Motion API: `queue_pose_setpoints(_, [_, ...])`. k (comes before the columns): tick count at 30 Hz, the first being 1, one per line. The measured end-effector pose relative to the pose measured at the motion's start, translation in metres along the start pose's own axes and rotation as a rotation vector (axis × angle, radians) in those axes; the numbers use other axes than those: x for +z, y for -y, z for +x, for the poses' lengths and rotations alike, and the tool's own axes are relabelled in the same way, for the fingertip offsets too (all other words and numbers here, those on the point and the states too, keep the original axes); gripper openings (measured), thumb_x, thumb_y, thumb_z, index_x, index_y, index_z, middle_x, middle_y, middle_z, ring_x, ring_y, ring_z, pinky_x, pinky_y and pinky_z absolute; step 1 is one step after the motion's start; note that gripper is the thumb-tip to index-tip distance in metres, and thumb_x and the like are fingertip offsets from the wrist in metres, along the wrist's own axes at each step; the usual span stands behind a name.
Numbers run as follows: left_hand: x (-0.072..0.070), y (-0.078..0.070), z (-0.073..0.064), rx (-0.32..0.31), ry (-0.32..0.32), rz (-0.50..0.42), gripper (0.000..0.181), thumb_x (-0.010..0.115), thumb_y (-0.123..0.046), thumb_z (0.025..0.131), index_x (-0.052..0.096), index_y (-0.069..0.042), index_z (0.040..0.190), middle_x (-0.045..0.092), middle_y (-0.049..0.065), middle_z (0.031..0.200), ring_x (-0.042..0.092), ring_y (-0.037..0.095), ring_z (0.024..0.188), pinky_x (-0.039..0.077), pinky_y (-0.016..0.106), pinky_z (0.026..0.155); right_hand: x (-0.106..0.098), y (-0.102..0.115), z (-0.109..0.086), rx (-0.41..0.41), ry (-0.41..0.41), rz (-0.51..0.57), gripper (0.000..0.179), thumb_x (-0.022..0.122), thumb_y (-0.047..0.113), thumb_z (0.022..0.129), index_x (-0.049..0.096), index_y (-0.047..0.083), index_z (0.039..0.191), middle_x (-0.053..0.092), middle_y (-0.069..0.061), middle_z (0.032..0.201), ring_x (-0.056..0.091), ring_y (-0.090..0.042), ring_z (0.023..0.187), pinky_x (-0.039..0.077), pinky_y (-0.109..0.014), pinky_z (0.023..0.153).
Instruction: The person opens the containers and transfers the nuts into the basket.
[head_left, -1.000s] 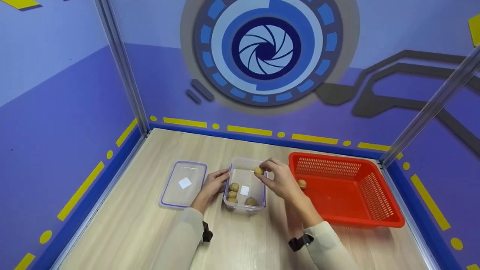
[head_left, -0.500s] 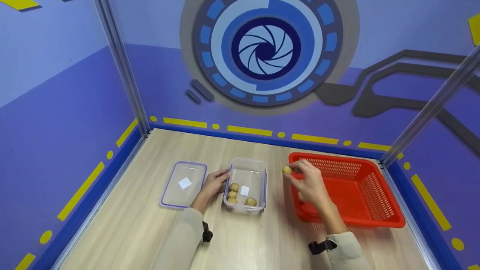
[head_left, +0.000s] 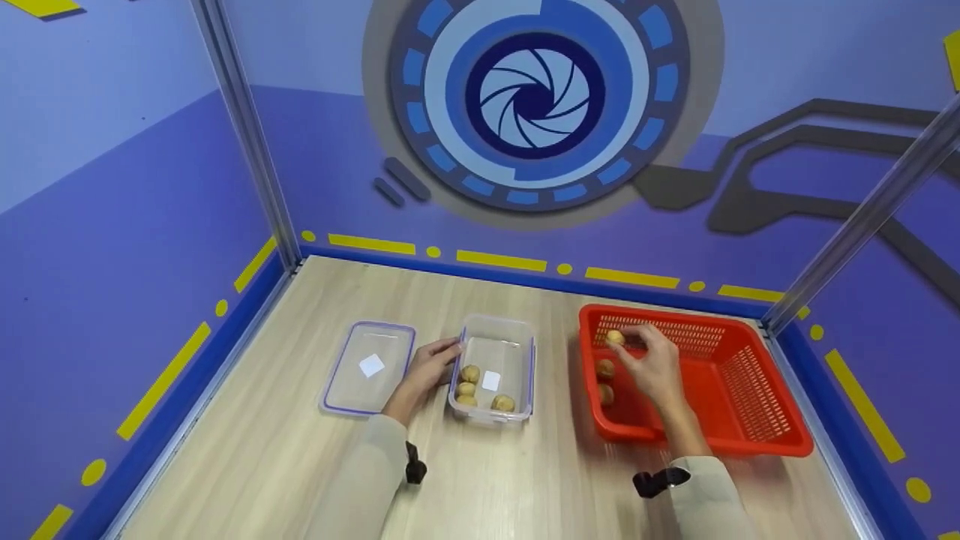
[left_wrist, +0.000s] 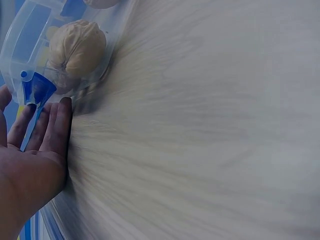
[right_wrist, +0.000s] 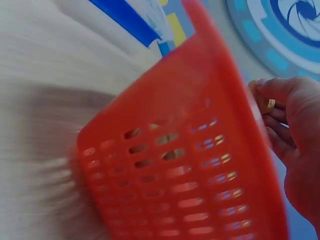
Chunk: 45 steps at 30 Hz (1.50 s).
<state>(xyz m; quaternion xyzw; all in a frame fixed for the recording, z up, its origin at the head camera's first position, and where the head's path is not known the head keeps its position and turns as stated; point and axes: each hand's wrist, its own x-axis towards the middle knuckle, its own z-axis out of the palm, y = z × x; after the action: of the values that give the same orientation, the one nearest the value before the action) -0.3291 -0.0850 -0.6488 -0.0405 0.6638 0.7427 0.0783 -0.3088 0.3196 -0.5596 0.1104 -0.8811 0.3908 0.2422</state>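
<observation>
My right hand (head_left: pixel 654 364) pinches a walnut (head_left: pixel 615 337) between thumb and fingertips, above the left part of the red basket (head_left: pixel 697 442). Two more walnuts lie in that basket by its left wall, one of them the upper walnut (head_left: pixel 605 368). My left hand (head_left: pixel 431 367) rests against the left side of a clear plastic box (head_left: pixel 512 367) with a purple seal. In the left wrist view its fingers (left_wrist: pixel 59 122) are nearly straight and touch the box's side by the blue latch (left_wrist: pixel 39 89). Several walnuts (head_left: pixel 503 403) sit in the box's near half.
A clear lid (head_left: pixel 367 390) with a purple edge and a white label lies left of the box. Printed panels stand behind and at both sides of the wooden table (head_left: pixel 480 487). The basket's raised slotted wall (right_wrist: pixel 170 165) fills much of the right wrist view.
My right hand has carried its walnut rightward from over the box to over the basket. Both walnuts in the basket now show beside the arm. The left hand has stayed at the box.
</observation>
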Motion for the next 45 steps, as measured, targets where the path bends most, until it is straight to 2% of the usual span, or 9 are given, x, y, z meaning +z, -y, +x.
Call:
queue_pose_setpoints(3, [0.001, 0.001, 0.002, 0.009, -0.003, 0.009, 0.049, 0.069, -0.026, 0.105, 0.061, 0.001, 0.145, 0.067, 0.019, 0.139, 0.066, 0.028, 0.124, 0.058, 0.032, 0.097, 0.002, -0.010, -0.002, 0.061, 0.013, 0.005, 0.028, 0.089, 0.009, 0.088, 0.076, 0.000, 0.111, 0.074, -0.013, 0.107, 0.073, -0.034, 0.101, 0.056, -0.023, 0.086])
queue_pose_setpoints(5, [0.001, 0.002, 0.002, 0.007, -0.005, 0.003, 0.050, 0.070, -0.026, 0.104, 0.062, 0.001, 0.145, 0.068, 0.019, 0.137, 0.067, 0.027, 0.121, 0.059, 0.031, 0.094, 0.004, -0.014, -0.002, 0.097, 0.025, 0.006, 0.028, 0.088, 0.010, 0.089, 0.076, 0.000, 0.113, 0.074, -0.013, 0.108, 0.073, -0.035, 0.103, 0.054, -0.018, 0.086])
queue_pose_setpoints(7, [0.001, 0.002, 0.002, 0.004, -0.007, -0.005, 0.050, 0.071, -0.026, 0.104, 0.062, 0.002, 0.144, 0.069, 0.019, 0.135, 0.069, 0.026, 0.118, 0.060, 0.031, 0.091, 0.006, -0.018, -0.003, 0.125, 0.035, 0.018, 0.028, 0.086, 0.010, 0.090, 0.075, 0.000, 0.114, 0.073, -0.014, 0.109, 0.072, -0.037, 0.105, 0.057, -0.025, 0.090])
queue_pose_setpoints(11, [0.001, 0.001, 0.002, 0.001, -0.020, 0.006, 0.049, 0.072, -0.027, 0.103, 0.064, -0.001, 0.143, 0.069, 0.016, 0.136, 0.068, 0.020, 0.115, 0.058, 0.028, 0.092, 0.010, -0.022, -0.002, 0.156, 0.038, 0.026, 0.027, 0.086, 0.009, 0.091, 0.075, -0.001, 0.113, 0.073, -0.016, 0.109, 0.072, -0.039, 0.104, 0.058, -0.054, 0.093])
queue_pose_setpoints(12, [0.001, 0.001, 0.002, -0.002, -0.022, 0.008, 0.049, 0.072, -0.027, 0.103, 0.065, -0.001, 0.143, 0.069, 0.016, 0.136, 0.068, 0.020, 0.115, 0.058, 0.028, 0.093, 0.011, -0.023, -0.002, 0.161, 0.040, 0.022, 0.026, 0.086, 0.008, 0.091, 0.075, -0.001, 0.113, 0.073, -0.017, 0.109, 0.072, -0.038, 0.103, 0.057, -0.056, 0.092])
queue_pose_setpoints(18, [0.000, -0.001, 0.001, -0.016, -0.007, -0.018, 0.050, 0.071, -0.026, 0.104, 0.062, 0.000, 0.146, 0.068, 0.022, 0.138, 0.069, 0.027, 0.119, 0.060, 0.032, 0.093, 0.014, -0.025, -0.002, 0.169, 0.055, -0.015, 0.025, 0.085, 0.007, 0.091, 0.074, -0.001, 0.112, 0.074, -0.016, 0.108, 0.072, -0.033, 0.100, 0.059, -0.050, 0.090])
queue_pose_setpoints(27, [0.000, -0.001, 0.001, -0.003, -0.010, 0.003, 0.050, 0.071, -0.025, 0.104, 0.061, 0.001, 0.146, 0.066, 0.022, 0.141, 0.067, 0.033, 0.125, 0.058, 0.034, 0.097, 0.012, -0.024, -0.003, 0.212, 0.094, 0.001, 0.027, 0.083, 0.011, 0.094, 0.073, -0.002, 0.116, 0.073, -0.019, 0.112, 0.071, -0.034, 0.102, 0.059, -0.053, 0.093])
queue_pose_setpoints(36, [-0.001, -0.002, 0.000, -0.003, 0.027, -0.046, 0.049, 0.068, -0.023, 0.106, 0.059, 0.003, 0.147, 0.064, 0.026, 0.141, 0.065, 0.037, 0.126, 0.060, 0.034, 0.094, 0.015, -0.030, -0.001, 0.224, 0.084, -0.027, 0.034, 0.085, 0.015, 0.092, 0.073, -0.004, 0.118, 0.074, -0.019, 0.111, 0.071, -0.034, 0.103, 0.058, -0.051, 0.094])
queue_pose_setpoints(45, [-0.001, -0.002, 0.001, 0.009, 0.022, -0.028, 0.049, 0.068, -0.024, 0.105, 0.060, 0.002, 0.146, 0.064, 0.025, 0.141, 0.065, 0.035, 0.127, 0.058, 0.035, 0.098, 0.015, -0.030, 0.000, 0.215, 0.095, -0.029, 0.034, 0.085, 0.014, 0.093, 0.073, -0.004, 0.119, 0.074, -0.020, 0.112, 0.070, -0.035, 0.103, 0.057, -0.053, 0.095])
